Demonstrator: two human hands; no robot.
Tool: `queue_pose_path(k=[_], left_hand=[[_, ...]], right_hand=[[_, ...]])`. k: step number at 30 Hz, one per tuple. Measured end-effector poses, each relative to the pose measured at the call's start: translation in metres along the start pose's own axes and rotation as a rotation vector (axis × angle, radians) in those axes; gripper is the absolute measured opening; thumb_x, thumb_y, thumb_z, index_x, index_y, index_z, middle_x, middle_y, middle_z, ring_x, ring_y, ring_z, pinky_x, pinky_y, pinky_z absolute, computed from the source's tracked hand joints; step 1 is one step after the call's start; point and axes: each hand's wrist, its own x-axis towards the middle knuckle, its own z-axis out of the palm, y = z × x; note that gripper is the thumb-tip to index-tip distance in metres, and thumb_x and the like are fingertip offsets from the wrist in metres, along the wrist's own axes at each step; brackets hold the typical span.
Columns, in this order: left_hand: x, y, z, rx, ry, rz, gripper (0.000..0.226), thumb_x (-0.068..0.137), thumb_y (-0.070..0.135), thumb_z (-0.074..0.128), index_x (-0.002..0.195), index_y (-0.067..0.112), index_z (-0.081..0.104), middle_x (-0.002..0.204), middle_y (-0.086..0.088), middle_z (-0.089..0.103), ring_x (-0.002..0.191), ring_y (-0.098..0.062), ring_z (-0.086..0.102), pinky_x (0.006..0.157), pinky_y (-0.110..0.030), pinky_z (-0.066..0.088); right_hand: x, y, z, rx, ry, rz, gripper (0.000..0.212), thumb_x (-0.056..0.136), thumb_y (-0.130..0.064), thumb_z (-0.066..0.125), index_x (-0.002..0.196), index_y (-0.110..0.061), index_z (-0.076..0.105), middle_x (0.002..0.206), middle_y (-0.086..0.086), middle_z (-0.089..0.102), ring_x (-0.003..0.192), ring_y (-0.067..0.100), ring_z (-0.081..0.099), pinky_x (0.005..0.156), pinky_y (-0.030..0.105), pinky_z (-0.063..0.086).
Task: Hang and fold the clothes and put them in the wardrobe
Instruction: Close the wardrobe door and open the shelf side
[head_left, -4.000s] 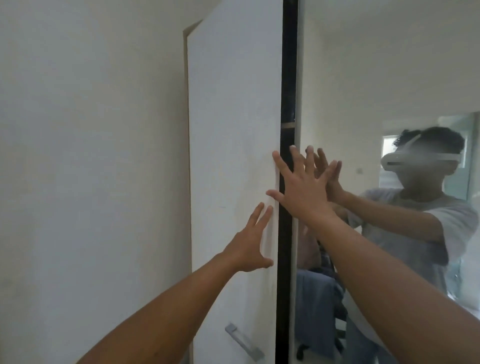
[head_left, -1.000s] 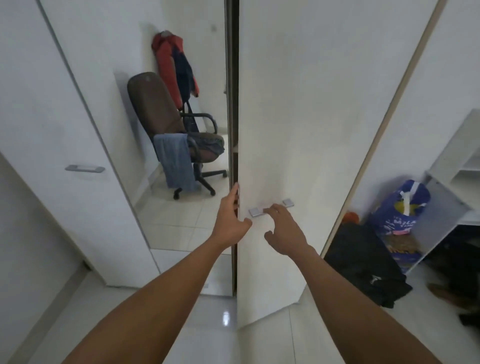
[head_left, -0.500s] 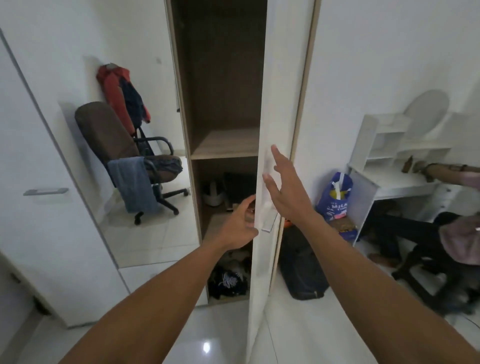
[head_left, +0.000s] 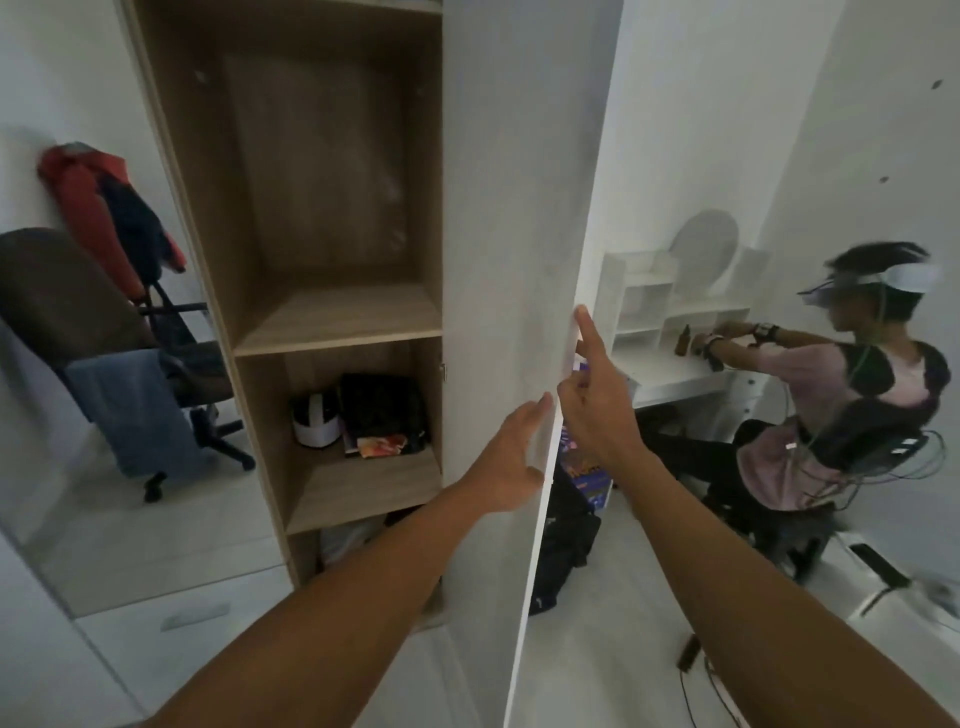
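The wardrobe (head_left: 223, 291) stands open in front of me, with bare wooden shelves inside. Its white door (head_left: 514, 249) is swung out edge-on towards me. My left hand (head_left: 511, 462) lies with straight fingers flat against the door's inner face. My right hand (head_left: 597, 405) is on the door's outer side at its edge, index finger pointing up. A dark folded cloth (head_left: 382, 410) and a white round thing (head_left: 314, 421) sit on the lower shelf.
A mirrored door on the left reflects an office chair (head_left: 67, 312) draped with blue jeans (head_left: 130, 415) and a red jacket (head_left: 93, 208). A black bag (head_left: 563, 540) lies on the floor behind the door. At right a person (head_left: 841, 405) sits at a white desk (head_left: 675, 364).
The wardrobe door has swung further open, showing more of the shelves. Both hands stayed on the door, and my view has turned right, bringing the seated person into sight.
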Motion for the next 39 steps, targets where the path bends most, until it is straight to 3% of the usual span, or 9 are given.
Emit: queue_pose_path(k=[2,7,13,16,19,25,29,32,39], left_hand=[[0.019,0.008,0.014,0.025,-0.023,-0.016,0.102,0.088,0.005,0.068,0.157,0.044,0.003,0.165,0.014,0.011,0.150,-0.016,0.021,0.120,-0.040,0.031],[0.056,0.036,0.043,0.059,-0.027,-0.048,0.104,0.090,0.009,0.070,0.157,0.042,-0.003,0.166,0.010,0.006,0.152,-0.021,0.016,0.119,-0.045,0.031],[0.061,0.037,0.052,0.055,0.011,-0.063,0.107,0.086,0.025,0.077,0.156,0.044,-0.002,0.165,0.013,0.006,0.151,-0.018,0.017,0.119,-0.047,0.031],[0.056,0.035,0.050,0.046,0.048,-0.062,0.106,0.082,0.040,0.078,0.155,0.047,0.002,0.165,0.017,0.010,0.150,-0.013,0.021,0.118,-0.046,0.033],[0.049,0.032,0.046,0.046,0.086,-0.068,0.100,0.082,0.045,0.077,0.154,0.049,0.008,0.164,0.016,0.017,0.147,-0.011,0.025,0.117,-0.047,0.034],[-0.005,-0.009,0.028,0.085,0.134,-0.225,0.094,0.080,0.055,0.074,0.156,0.038,0.020,0.160,0.012,0.028,0.144,-0.010,0.031,0.118,-0.046,0.033],[-0.087,-0.052,-0.009,0.128,0.213,-0.455,0.098,0.070,0.061,0.074,0.152,0.037,0.027,0.154,0.003,0.039,0.137,-0.018,0.042,0.112,-0.047,0.041],[-0.172,-0.068,-0.042,0.174,0.312,-0.580,0.097,0.082,0.039,0.079,0.157,0.026,0.020,0.155,-0.004,0.034,0.139,-0.022,0.038,0.113,-0.033,0.035],[-0.410,-0.066,-0.093,0.240,0.569,-0.972,0.096,0.087,0.044,0.073,0.159,0.030,0.012,0.163,-0.003,0.024,0.145,-0.021,0.031,0.114,-0.028,0.028]], right_hand=[[0.008,0.015,-0.018,0.012,-0.010,0.021,0.076,0.097,-0.002,0.048,0.156,-0.037,0.014,0.120,0.017,0.065,0.074,0.028,0.065,0.065,0.015,0.054],[0.029,0.056,-0.051,0.031,-0.056,0.018,0.075,0.099,0.000,0.047,0.158,-0.030,0.013,0.114,-0.039,0.045,0.085,-0.008,0.064,0.069,0.004,0.047],[0.043,0.082,-0.064,0.007,-0.124,-0.011,0.078,0.100,-0.006,0.051,0.155,-0.045,0.012,0.129,-0.016,0.053,0.087,0.024,0.063,0.076,0.018,0.055],[0.035,0.084,-0.063,-0.064,-0.063,-0.071,0.067,0.100,-0.010,0.051,0.156,-0.034,0.023,0.116,-0.012,0.054,0.084,0.010,0.059,0.076,0.004,0.045],[0.017,0.084,-0.053,-0.026,-0.002,-0.097,0.053,0.101,-0.018,0.052,0.150,-0.028,0.037,0.112,-0.006,0.057,0.090,0.006,0.058,0.080,0.011,0.049],[-0.013,0.068,0.005,0.070,-0.227,-0.166,0.048,0.101,-0.019,0.050,0.147,-0.027,0.040,0.117,-0.010,0.049,0.093,-0.003,0.052,0.080,0.002,0.042],[-0.039,0.042,0.065,0.057,-0.465,-0.167,0.047,0.102,-0.019,0.047,0.148,-0.022,0.039,0.133,-0.001,0.050,0.111,0.010,0.053,0.094,0.023,0.046],[-0.071,0.010,0.122,0.079,-0.708,-0.182,0.051,0.100,-0.018,0.048,0.150,-0.022,0.036,0.150,0.005,0.042,0.133,0.021,0.045,0.111,0.034,0.038],[-0.188,-0.110,0.235,0.181,-1.094,-0.307,0.050,0.099,-0.032,0.051,0.148,-0.030,0.037,0.145,-0.001,0.044,0.128,0.016,0.050,0.107,0.036,0.044]])
